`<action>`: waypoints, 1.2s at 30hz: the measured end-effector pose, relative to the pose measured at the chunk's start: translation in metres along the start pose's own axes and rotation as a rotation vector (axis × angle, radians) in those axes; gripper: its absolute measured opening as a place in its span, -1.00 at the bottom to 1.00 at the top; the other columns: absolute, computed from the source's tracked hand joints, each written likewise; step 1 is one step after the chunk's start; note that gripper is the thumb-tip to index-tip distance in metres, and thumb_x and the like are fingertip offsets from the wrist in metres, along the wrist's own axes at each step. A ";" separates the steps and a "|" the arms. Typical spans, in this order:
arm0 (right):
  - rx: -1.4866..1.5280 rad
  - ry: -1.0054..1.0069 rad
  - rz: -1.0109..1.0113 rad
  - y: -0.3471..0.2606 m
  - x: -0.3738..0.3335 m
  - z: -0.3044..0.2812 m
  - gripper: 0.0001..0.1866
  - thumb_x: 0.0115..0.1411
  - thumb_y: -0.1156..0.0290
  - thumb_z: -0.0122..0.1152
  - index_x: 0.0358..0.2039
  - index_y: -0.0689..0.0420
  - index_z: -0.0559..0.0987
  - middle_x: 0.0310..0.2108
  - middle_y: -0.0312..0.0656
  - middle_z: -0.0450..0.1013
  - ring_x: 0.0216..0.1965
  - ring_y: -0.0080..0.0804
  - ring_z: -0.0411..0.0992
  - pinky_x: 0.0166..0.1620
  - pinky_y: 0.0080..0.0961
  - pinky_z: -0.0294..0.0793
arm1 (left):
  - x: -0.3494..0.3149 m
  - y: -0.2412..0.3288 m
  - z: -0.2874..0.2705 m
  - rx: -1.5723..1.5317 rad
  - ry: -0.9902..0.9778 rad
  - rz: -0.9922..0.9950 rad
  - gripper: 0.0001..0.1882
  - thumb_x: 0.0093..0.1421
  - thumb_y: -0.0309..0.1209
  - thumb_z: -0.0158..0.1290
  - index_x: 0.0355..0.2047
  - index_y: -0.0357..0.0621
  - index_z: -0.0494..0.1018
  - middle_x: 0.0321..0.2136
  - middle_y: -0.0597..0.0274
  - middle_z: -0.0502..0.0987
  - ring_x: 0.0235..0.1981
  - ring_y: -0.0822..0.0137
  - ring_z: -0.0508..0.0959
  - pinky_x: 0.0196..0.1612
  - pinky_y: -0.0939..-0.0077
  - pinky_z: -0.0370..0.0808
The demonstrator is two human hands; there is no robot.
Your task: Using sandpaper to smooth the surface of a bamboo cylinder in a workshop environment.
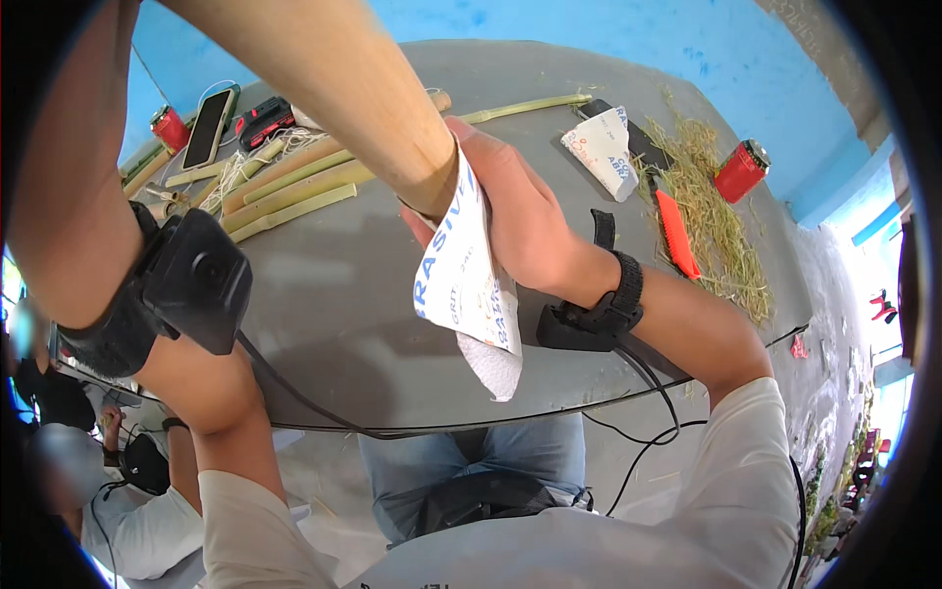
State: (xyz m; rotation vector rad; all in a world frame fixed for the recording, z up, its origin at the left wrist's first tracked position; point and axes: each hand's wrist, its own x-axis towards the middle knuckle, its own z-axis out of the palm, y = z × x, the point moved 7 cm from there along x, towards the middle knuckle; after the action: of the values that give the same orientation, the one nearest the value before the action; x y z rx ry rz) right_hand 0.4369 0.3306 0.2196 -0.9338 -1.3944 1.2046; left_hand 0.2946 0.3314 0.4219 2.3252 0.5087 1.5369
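My right hand (515, 211) is closed around a sheet of sandpaper (461, 270), wrapped about the lower end of a thick, smooth bamboo pole (343, 83). The sheet's white printed backing faces outward, and a loose flap hangs below the hand. The pole slants up to the upper left and leaves the picture at the top. My left forearm (74, 226) rises along the left side with a black device strapped to it. The left hand itself is beyond the picture's edge.
Bamboo pieces (294, 211), string, a phone (208, 128), a red-black battery pack (263, 123) and a red can (169, 128) lie back left. At right are another sandpaper piece (603, 152), an orange-handled tool (677, 236), shavings (721, 231) and a red can (743, 172). Cables hang near the table edge.
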 end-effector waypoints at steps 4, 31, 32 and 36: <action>-0.035 -0.020 -0.033 0.003 -0.002 0.002 -0.44 0.47 0.04 -0.40 0.06 0.22 0.44 -0.38 -0.19 0.50 -0.41 -0.51 0.53 -0.30 -0.58 0.55 | -0.005 0.007 -0.002 -0.021 -0.002 -0.012 -0.41 0.43 -0.06 -0.11 -0.55 -0.33 0.51 -0.48 -0.02 0.59 -0.37 0.23 0.59 -0.22 0.43 0.49; -0.046 -0.061 -0.057 -0.066 -0.007 0.032 -0.48 0.50 0.09 -0.43 -0.12 0.20 0.48 -0.38 -0.17 0.52 -0.48 -0.51 0.49 -0.42 -0.54 0.46 | -0.010 0.034 -0.006 -0.157 -0.069 0.112 -0.54 0.41 -0.32 -0.08 -0.59 -0.35 0.50 -0.58 0.10 0.56 -0.48 0.30 0.57 -0.33 0.46 0.47; -0.054 -0.057 -0.067 -0.080 -0.006 0.036 -0.48 0.50 0.09 -0.43 -0.12 0.20 0.48 -0.38 -0.17 0.52 -0.48 -0.51 0.49 -0.42 -0.54 0.46 | -0.011 0.036 -0.004 -0.178 -0.085 0.101 -0.57 0.37 -0.36 -0.08 -0.60 -0.35 0.51 -0.58 0.08 0.57 -0.48 0.27 0.58 -0.33 0.45 0.48; -0.212 -0.027 -0.410 -0.131 -0.005 0.050 -0.56 0.54 0.21 -0.36 0.00 0.24 0.46 -0.16 -0.18 0.47 -0.15 -0.46 0.38 -0.06 -0.49 0.36 | -0.013 0.053 -0.002 -0.180 -0.041 0.275 -0.66 0.26 -0.43 -0.05 -0.60 -0.33 0.54 -0.56 0.05 0.61 -0.47 0.18 0.63 -0.31 0.39 0.53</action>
State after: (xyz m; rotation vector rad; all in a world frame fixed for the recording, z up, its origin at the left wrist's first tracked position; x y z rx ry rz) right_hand 0.3966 0.2910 0.3482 -0.7268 -1.6612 0.7751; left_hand 0.2948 0.2790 0.4353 2.3542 0.0376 1.5732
